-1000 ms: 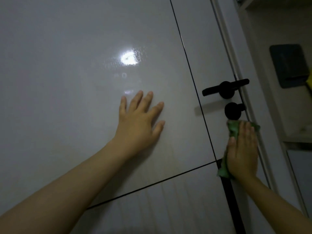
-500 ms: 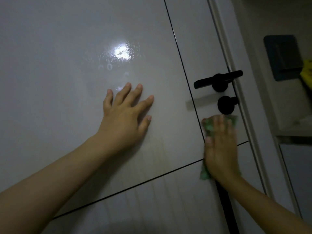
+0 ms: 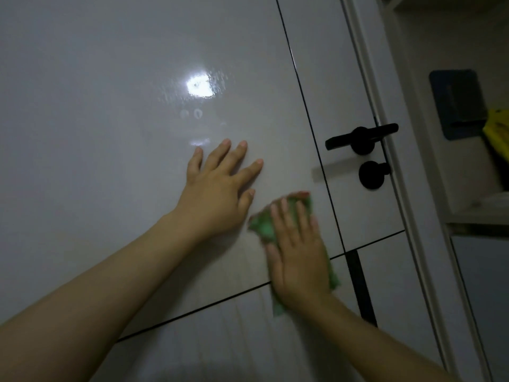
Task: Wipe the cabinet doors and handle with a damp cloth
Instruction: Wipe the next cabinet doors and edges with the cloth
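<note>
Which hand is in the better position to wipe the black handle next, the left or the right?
Probably the right hand. It presses the green cloth flat on the door, and it is nearer the black handle. The left hand rests flat on the door, farther away, without a cloth.

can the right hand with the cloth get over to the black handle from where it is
Probably yes: the right hand, flat on the green cloth, sits just below-left of the black handle, with only bare door panel between.
</note>
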Available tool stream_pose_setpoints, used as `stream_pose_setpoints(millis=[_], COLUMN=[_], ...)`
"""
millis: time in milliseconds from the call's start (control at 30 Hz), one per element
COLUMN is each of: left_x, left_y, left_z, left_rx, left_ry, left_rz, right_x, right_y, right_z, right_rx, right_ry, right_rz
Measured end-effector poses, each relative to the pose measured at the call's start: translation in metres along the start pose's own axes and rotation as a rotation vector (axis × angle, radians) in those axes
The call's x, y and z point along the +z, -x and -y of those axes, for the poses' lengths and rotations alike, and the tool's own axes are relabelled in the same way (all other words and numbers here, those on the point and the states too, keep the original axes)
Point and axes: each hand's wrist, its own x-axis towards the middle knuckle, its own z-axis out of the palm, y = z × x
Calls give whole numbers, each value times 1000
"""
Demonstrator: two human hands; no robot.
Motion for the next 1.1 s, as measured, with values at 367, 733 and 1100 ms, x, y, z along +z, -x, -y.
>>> stream_pose_setpoints(millis=[367,733,1100], left_x=[-35,-20,-35], left_y=[87,96,106], left_z=[94,104,116], left_rx=[-163,-147,-166], left_ry=[-67,28,79], left_rz=[-48,-112,-158], right_x=[3,-1,-7], right_y=[-33,-97,-105], right_z=[34,48,56], right_rx=[211,162,-336], right_ry=[-41,-37,2], right_rz=[-74,-73,22])
